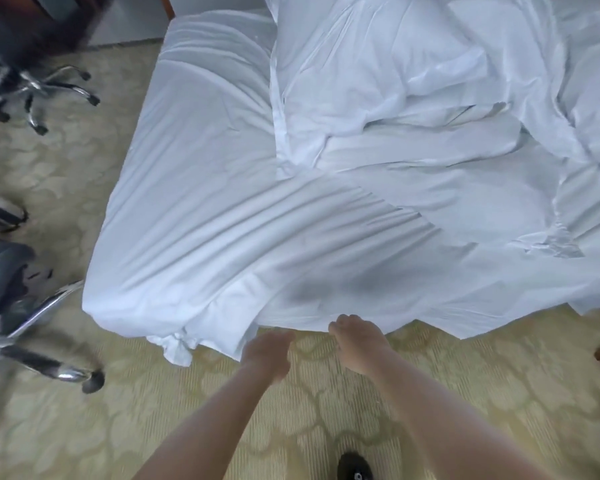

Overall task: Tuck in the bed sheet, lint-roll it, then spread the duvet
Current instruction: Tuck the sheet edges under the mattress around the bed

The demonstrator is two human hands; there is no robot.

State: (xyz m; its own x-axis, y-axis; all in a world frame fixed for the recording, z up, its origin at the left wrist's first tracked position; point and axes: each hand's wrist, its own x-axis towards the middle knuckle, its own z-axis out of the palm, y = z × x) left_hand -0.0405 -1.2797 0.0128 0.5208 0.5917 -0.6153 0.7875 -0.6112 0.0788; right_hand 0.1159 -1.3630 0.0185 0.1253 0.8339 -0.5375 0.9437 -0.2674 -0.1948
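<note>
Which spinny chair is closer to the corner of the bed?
The lower chair, at the picture's left edge. Its shiny leg nearly reaches the bed's corner; the upper chair stands farther off.

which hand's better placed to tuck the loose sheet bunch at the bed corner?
Left, probably. The left hand is nearer the bunched sheet corner at the bed's left end; the right hand pinches the sheet's hanging edge farther right.

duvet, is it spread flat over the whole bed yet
No, the duvet lies bunched on the far right side, leaving the bed sheet bare.
</note>
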